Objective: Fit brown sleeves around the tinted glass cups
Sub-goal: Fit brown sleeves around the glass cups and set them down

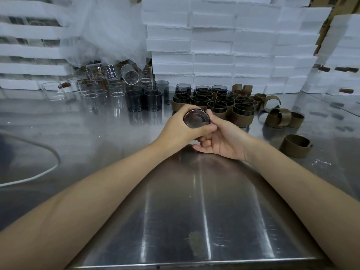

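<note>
- Left hand (179, 129) fingers wrap the cup (196, 118), steadying it.
- Right hand (222, 141) fingers curl against its side, sharing the grip; loose sleeves (295, 146) lie right of them, within reach.

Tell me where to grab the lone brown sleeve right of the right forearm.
Pinch the lone sleeve on its top rim from above, one of the fingers inside the wall, one outside, on the closed curve at its left. It stands on edge, opening up, split end at the right, nothing touching it. Probably the right hand, nearer, once it releases the tinted cup.
</note>
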Motion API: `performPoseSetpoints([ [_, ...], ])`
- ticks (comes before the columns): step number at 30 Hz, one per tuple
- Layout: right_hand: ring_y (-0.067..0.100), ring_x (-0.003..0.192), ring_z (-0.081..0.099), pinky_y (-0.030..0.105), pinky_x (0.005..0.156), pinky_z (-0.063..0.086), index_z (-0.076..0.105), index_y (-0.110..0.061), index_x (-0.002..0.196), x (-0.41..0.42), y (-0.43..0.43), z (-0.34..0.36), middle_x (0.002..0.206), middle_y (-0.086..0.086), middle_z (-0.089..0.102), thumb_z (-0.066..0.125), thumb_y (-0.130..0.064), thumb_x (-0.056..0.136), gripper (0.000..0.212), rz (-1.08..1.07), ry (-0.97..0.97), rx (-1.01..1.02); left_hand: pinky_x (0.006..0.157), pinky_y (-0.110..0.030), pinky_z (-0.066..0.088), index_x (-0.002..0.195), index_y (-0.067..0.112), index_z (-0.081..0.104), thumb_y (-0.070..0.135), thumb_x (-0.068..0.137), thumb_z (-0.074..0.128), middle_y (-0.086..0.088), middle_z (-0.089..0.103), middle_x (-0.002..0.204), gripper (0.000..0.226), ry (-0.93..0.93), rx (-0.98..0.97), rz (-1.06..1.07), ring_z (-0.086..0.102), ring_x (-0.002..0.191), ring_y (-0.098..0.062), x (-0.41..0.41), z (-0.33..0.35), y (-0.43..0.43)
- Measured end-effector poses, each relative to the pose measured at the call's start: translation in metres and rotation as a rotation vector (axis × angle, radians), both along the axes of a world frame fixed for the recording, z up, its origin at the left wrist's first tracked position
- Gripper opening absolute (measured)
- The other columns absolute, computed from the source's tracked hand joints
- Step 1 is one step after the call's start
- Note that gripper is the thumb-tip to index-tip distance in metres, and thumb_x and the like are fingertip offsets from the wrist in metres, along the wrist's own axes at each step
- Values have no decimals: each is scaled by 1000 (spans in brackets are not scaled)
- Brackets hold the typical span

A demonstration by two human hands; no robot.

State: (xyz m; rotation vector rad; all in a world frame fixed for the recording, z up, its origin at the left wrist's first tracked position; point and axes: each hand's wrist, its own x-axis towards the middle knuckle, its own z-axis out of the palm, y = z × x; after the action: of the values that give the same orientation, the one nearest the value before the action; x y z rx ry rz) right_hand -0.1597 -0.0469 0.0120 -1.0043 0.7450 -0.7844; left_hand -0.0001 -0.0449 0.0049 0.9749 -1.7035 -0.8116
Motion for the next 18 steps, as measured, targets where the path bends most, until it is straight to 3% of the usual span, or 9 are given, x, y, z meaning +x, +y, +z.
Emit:
performPoseSetpoints([
  [8,19,56,66,42,75,59,48,-1,131,2,-1,-2,64,15,65,55,-56,78,77,-20,23,-53,73,-16,52,102,28,67,43,84,73,21,70,87,24,56,-29,66,64,85,4,-3,2,1],
  [13,20,60,69,39,75,60,57,-2,109,4,-1,-2,70,17,68,53,-58,76,65,3,42,-107,74,-31,57,94,27,70,40,92,65,16,68,80,14,90,-72,105,64,78,-2,-4,5,5],
  [16,20,64,69,41,83,59,58,-5,107,3,-1,-2,72,15,68,53,-61,75,65,2,94,-136,60,-21,51,91,33,68,41,99,53,19,66,73,19,101,-74,114,61,65,1,-4,6,6],
  [18,22,68,70,39,82,59,61,-7,102,3,-1,-2,75,15,68,49,-65,76,65,13,119,-164,55,-17,48,92,27,69,42,102,44,19,65,70,31,119,-61,117,60,61,0,-4,6,7],
])
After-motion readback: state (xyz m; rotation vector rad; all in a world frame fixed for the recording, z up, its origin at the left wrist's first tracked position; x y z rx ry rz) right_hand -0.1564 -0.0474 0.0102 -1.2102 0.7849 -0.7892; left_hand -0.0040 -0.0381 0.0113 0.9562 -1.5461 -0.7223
